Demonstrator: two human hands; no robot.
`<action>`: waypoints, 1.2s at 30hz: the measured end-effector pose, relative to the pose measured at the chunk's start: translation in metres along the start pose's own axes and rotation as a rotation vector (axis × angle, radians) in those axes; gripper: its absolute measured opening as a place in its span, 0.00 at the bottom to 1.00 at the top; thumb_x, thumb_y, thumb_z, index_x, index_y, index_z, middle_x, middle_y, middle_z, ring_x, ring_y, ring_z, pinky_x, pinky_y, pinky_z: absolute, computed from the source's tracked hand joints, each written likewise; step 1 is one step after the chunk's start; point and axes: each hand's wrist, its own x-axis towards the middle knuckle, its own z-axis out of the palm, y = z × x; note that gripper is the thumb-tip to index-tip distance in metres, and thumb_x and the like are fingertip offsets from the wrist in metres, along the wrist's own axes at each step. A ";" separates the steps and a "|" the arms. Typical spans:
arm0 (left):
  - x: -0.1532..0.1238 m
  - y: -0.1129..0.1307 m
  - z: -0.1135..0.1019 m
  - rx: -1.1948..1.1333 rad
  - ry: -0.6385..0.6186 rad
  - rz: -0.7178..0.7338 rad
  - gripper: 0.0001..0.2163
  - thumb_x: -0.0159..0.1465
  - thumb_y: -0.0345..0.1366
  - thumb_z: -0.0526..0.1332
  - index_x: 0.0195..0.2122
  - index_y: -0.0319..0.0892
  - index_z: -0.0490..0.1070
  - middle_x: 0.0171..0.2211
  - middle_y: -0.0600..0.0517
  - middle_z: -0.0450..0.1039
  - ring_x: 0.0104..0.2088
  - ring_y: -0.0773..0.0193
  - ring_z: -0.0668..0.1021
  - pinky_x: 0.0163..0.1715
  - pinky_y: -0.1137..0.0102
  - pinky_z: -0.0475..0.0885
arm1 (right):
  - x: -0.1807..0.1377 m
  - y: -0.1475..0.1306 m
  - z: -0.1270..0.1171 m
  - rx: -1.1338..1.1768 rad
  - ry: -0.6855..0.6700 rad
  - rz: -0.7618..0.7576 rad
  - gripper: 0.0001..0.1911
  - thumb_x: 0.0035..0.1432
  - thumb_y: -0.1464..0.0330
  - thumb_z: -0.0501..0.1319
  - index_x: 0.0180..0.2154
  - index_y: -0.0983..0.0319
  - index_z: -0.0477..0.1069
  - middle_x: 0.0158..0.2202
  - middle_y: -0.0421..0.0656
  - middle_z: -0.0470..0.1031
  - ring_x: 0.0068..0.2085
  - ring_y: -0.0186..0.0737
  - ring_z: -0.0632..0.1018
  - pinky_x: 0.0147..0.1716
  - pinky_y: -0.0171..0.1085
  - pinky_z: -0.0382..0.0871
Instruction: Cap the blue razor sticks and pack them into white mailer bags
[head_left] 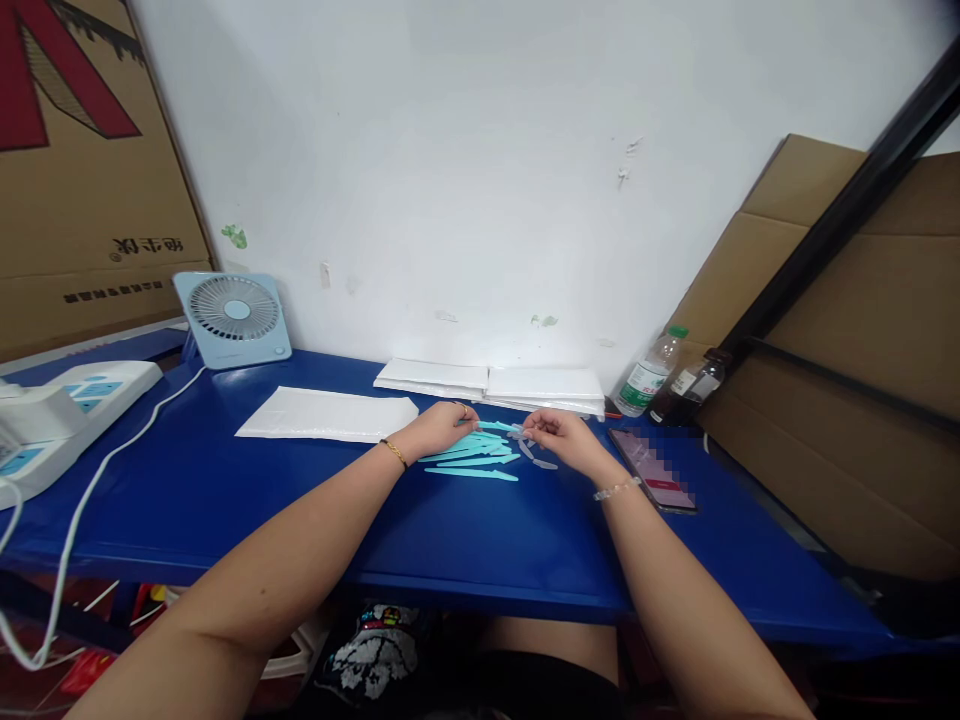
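Teal, slender, flat plastic-looking sticks (pixel 478 462) lie in a loose pile on the blue table (pixel 487 540), between the hands and a bit nearer the wearer. Left hand (pixel 442 430): fingers look pinched on one teal stick (pixel 495 427), tip pointing right. Right hand (pixel 562 437): fingers bunched by the small, clear, oblong pieces (pixel 544 464); can't tell if clamped on one. Advice: grip close to the tip, align both hands first, light pressure, no bending.
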 end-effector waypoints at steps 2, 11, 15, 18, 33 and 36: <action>0.001 0.003 0.001 0.013 -0.003 0.016 0.17 0.64 0.46 0.51 0.39 0.41 0.75 0.37 0.50 0.76 0.36 0.63 0.75 0.36 0.72 0.66 | 0.000 -0.003 0.004 0.018 -0.013 -0.004 0.18 0.53 0.54 0.61 0.34 0.63 0.71 0.25 0.40 0.70 0.24 0.32 0.67 0.24 0.31 0.61; -0.014 0.038 -0.011 0.070 -0.296 0.050 0.11 0.57 0.40 0.59 0.38 0.43 0.77 0.31 0.53 0.76 0.29 0.66 0.75 0.27 0.75 0.64 | -0.008 -0.013 -0.010 0.002 -0.145 0.043 0.18 0.52 0.54 0.62 0.33 0.64 0.73 0.25 0.40 0.70 0.24 0.32 0.67 0.24 0.32 0.60; -0.019 0.040 -0.009 0.075 -0.467 0.080 0.10 0.54 0.42 0.63 0.35 0.44 0.76 0.29 0.54 0.76 0.28 0.67 0.74 0.25 0.75 0.63 | -0.011 0.000 -0.023 -0.179 -0.293 0.165 0.14 0.45 0.60 0.66 0.31 0.64 0.73 0.25 0.40 0.72 0.26 0.34 0.70 0.25 0.32 0.62; -0.018 0.041 -0.007 0.181 -0.370 0.089 0.10 0.53 0.42 0.64 0.34 0.44 0.76 0.33 0.53 0.77 0.31 0.65 0.75 0.26 0.75 0.63 | -0.012 0.003 -0.023 -0.216 -0.348 0.190 0.11 0.44 0.63 0.66 0.30 0.63 0.73 0.26 0.40 0.74 0.27 0.35 0.72 0.27 0.32 0.64; -0.015 0.044 0.002 0.276 -0.266 0.015 0.04 0.54 0.37 0.64 0.28 0.44 0.75 0.29 0.52 0.77 0.28 0.64 0.75 0.25 0.73 0.63 | -0.010 -0.017 0.005 -0.122 -0.383 0.133 0.12 0.43 0.61 0.69 0.28 0.61 0.73 0.22 0.40 0.74 0.23 0.37 0.76 0.23 0.34 0.69; -0.015 0.043 0.004 0.228 -0.261 0.034 0.03 0.54 0.36 0.64 0.27 0.43 0.74 0.27 0.53 0.77 0.27 0.65 0.75 0.23 0.73 0.61 | -0.010 -0.020 0.012 -0.135 -0.374 0.058 0.11 0.44 0.60 0.69 0.28 0.60 0.74 0.21 0.39 0.74 0.23 0.38 0.76 0.24 0.34 0.69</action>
